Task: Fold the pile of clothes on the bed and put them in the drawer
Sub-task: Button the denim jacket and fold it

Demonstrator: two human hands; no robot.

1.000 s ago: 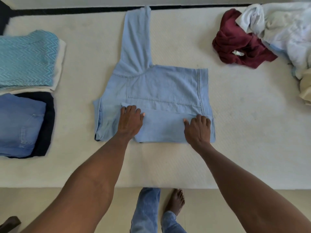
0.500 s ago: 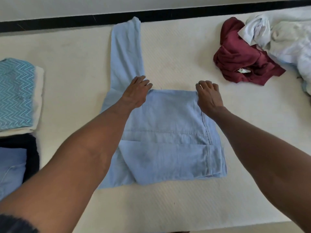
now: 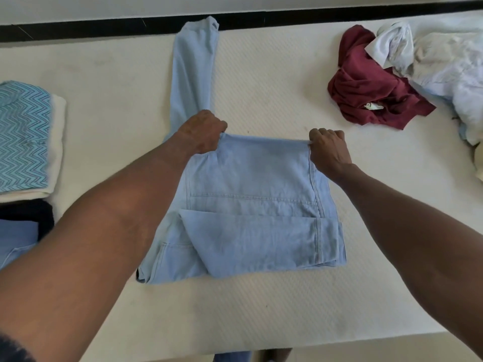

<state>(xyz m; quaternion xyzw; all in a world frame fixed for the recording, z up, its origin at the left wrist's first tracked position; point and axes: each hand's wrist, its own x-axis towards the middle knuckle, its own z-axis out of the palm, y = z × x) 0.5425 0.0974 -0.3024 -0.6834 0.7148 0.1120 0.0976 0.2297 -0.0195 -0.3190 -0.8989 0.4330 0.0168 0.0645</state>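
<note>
Right of gripped shirt [image 3: 251,184], maroon garment [image 3: 371,87] (crumpled), white pile [image 3: 441,61]

Pretty bright, soft daylight all over, no harsh glare. The white bed [image 3: 261,309] looks evenly lit, a bit washed out toward the top right where the pale clothes [image 3: 444,61] nearly blow out. Shadows are faint, just soft ones under the arms. Wide-angle lens bends the edges, and the near forearms look huge. Slightly soft overall, a little compression mush
</note>
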